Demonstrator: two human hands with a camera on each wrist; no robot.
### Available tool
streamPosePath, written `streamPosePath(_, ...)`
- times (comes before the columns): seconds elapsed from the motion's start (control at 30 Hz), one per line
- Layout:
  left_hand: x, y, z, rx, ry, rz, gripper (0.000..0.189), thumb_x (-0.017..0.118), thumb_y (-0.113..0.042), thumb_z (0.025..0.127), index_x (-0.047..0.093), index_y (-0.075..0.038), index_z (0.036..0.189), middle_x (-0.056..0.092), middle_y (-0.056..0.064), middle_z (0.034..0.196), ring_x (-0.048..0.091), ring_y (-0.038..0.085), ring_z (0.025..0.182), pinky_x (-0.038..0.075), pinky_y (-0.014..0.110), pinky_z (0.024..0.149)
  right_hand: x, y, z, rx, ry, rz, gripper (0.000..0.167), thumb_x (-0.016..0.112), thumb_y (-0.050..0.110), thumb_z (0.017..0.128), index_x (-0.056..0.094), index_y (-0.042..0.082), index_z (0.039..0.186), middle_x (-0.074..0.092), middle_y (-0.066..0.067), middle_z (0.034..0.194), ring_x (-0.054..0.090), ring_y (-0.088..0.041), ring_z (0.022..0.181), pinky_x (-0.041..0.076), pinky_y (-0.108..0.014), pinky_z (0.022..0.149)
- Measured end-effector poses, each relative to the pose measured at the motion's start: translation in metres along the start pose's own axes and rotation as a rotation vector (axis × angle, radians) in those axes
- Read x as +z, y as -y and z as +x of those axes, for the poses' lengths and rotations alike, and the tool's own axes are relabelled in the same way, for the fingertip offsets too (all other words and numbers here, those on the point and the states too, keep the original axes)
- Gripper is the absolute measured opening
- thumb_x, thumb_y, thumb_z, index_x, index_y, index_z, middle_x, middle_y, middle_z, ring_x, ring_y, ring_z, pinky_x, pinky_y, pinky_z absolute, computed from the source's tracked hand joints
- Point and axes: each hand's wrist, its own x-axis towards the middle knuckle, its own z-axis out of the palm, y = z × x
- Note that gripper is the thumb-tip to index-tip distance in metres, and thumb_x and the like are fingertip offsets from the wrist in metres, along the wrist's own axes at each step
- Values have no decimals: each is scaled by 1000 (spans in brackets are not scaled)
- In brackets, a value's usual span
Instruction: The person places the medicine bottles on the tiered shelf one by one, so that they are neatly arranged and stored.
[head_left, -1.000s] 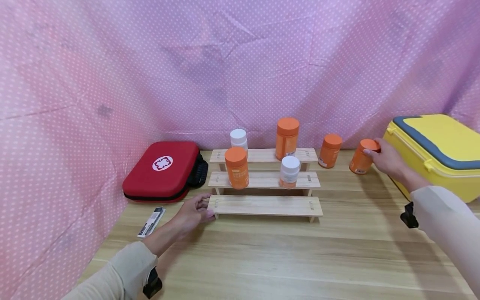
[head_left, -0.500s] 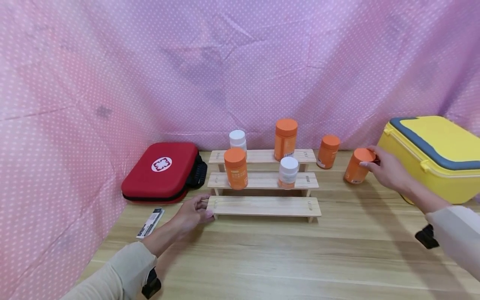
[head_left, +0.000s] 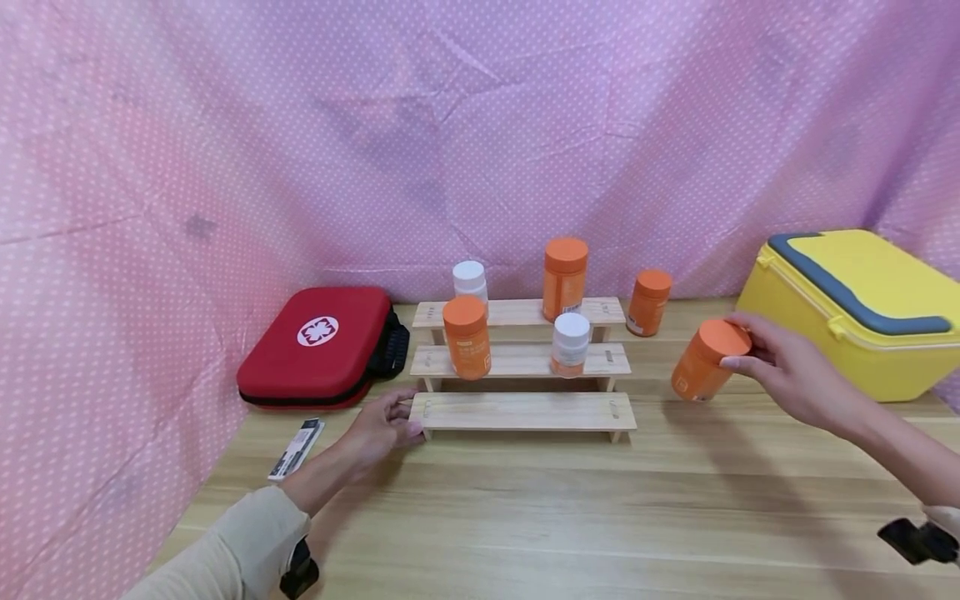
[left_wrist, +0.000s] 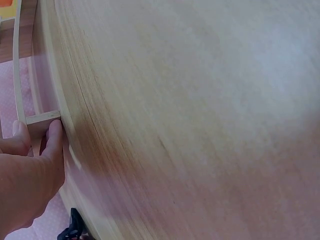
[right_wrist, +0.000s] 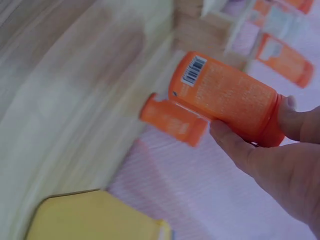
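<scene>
My right hand grips an orange bottle by its lid, thumb on one side and fingers on the other. The bottle leans in the head view; its barcode label shows in the right wrist view. At the left end of the lowest tier of a wooden step rack, my left hand pinches the end support between thumb and finger. On the middle tier stand an orange bottle and a white-capped bottle. The top tier bears a white bottle and a tall orange bottle.
Another orange bottle stands on the table right of the rack. A yellow box with a grey-trimmed lid sits at the far right. To the left lie a red first-aid case and a slim white-and-dark packet.
The right hand has drawn the orange bottle away from the yellow box, toward the front and slightly left, and tilted it. My left hand keeps its place at the rack's end.
</scene>
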Motion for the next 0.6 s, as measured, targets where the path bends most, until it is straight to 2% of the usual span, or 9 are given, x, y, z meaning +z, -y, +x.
streamPosePath(0.17,0,-1,-1,-6,-2,4,57,54,18,88,37,6,141,54,27,121,60,23,99,55,40,88,-8,19,-8,-22,35,59,48,66,-3,87,49,-1,132,57,20,106,55,10,91,46,-3,72)
streamPosePath(0.27,0,-1,-1,-13,-8,13,57,54,17,88,38,4,141,54,26,122,60,24,100,55,39,88,-10,33,-11,-31,56,70,50,66,-2,87,49,1,134,58,21,107,57,8,92,47,-4,73)
streamPosePath(0.43,0,-2,-1,-22,-6,12,57,54,16,88,38,3,141,54,26,123,60,24,100,55,39,88,-4,57,-11,-94,64,34,52,70,-2,84,52,5,133,65,7,107,59,6,93,48,-5,74)
streamPosePath(0.6,0,-1,-1,-14,9,1,57,54,16,89,36,5,142,53,28,124,60,24,102,54,40,89,13,82,-3,-145,122,97,52,68,0,86,51,6,135,66,-7,113,59,2,97,49,-8,77)
